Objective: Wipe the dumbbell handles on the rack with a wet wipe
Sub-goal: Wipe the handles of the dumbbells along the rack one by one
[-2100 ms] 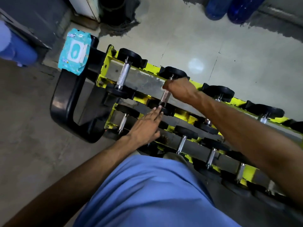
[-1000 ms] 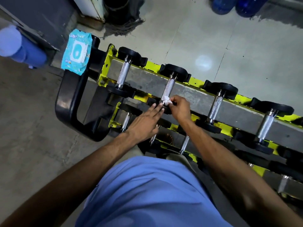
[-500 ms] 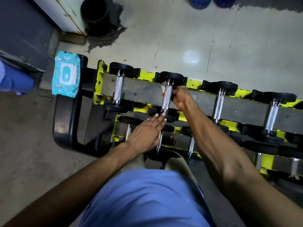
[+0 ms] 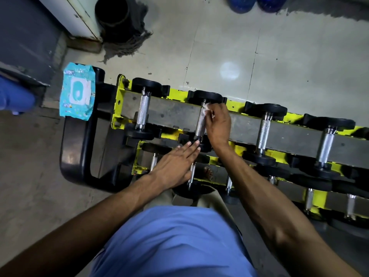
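Starting from the left, a teal plastic pack of wipes (image 4: 76, 92) lies on the black end frame of the yellow-and-black steel dumbbell rack (image 4: 173, 113). The first knurled steel handle (image 4: 144, 111) on the top tier has no hand on it. The left hand (image 4: 175, 164) lies flat with fingers straight, its fingertips on the near black head of the second dumbbell, seemingly steadying it. On that second knurled handle (image 4: 199, 128) the crumpled white wet wipe (image 4: 206, 107) sits at the far end, pinched against the metal by the right hand (image 4: 218, 124).

The step in hand looks like wiping this second handle. The next move likely calls for drawing the wipe down the bar's length and round its underside, then going on to the third handle (image 4: 264, 132) and fourth handle (image 4: 324, 148) to the right. Lower tiers hold more.

The rack stands on a pale, scuffed tiled floor (image 4: 299, 56). A dark round bucket (image 4: 111, 15) is at the back left and blue bottles (image 4: 255, 3) are at the back right.
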The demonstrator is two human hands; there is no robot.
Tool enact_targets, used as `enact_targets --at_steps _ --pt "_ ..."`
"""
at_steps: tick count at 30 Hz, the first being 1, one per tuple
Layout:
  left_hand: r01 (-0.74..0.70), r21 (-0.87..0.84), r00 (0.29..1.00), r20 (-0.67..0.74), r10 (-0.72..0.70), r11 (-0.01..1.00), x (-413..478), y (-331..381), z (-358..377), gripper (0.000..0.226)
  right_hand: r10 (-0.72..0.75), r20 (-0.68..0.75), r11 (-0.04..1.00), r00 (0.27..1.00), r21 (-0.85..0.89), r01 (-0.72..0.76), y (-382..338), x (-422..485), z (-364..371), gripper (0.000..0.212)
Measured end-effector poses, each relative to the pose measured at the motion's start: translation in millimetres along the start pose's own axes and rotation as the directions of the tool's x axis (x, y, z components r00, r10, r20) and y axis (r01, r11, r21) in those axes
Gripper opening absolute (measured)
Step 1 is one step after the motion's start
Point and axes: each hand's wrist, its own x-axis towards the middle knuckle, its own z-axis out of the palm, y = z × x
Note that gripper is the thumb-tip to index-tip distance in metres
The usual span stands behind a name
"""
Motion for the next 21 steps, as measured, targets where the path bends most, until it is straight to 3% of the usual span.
enact_targets --at_steps 3,7,9,11,14,16,19,20,21 --pt "0.024 -0.01 1.0 -0.014 -0.024 1.0 1 2 -2 0.084 -0.279 0.167 0.889 0.946 -0.327 0.32 8 9 -9 0.033" --pt "0.052 -0.03 0.999 -0.012 -0.052 0.998 1 12 -1 0.084 -0.405 0.436 0.695 0.804 -0.424 0.58 18 23 -23 0.056" --pt "0.07 -0.033 0.997 -0.012 -0.071 0.997 1 19 -1 0.086 -0.373 0.556 0.618 0.743 -0.448 0.646 8 33 -30 0.051" --pt "0.089 -0.017 0.996 -0.019 -0.089 0.996 2 24 0 0.087 -0.272 0.664 0.543 0.697 -0.491 0.681 -16 44 -30 0.037" --pt "0.108 0.003 0.993 -0.039 -0.108 0.994 5 30 3 0.086 -0.107 0.771 0.409 0.628 -0.541 0.735 -55 51 -20 0.032" --pt "0.132 -0.003 0.99 -0.06 -0.132 0.991 7 34 5 0.085 -0.029 0.854 0.338 0.52 -0.481 0.809 -71 48 -15 0.033" --pt "0.158 -0.021 0.985 -0.073 -0.159 0.987 8 38 6 0.087 0.101 0.935 0.41 0.34 -0.35 0.842 -82 56 -21 0.028" --pt "0.164 -0.026 0.983 -0.078 -0.165 0.986 8 39 7 0.087 0.102 0.936 0.411 0.335 -0.347 0.843 -84 65 -25 0.027" --pt "0.17 -0.029 0.982 -0.082 -0.172 0.985 7 39 7 0.087 0.068 0.924 0.388 0.376 -0.372 0.843 -85 74 -29 0.027"
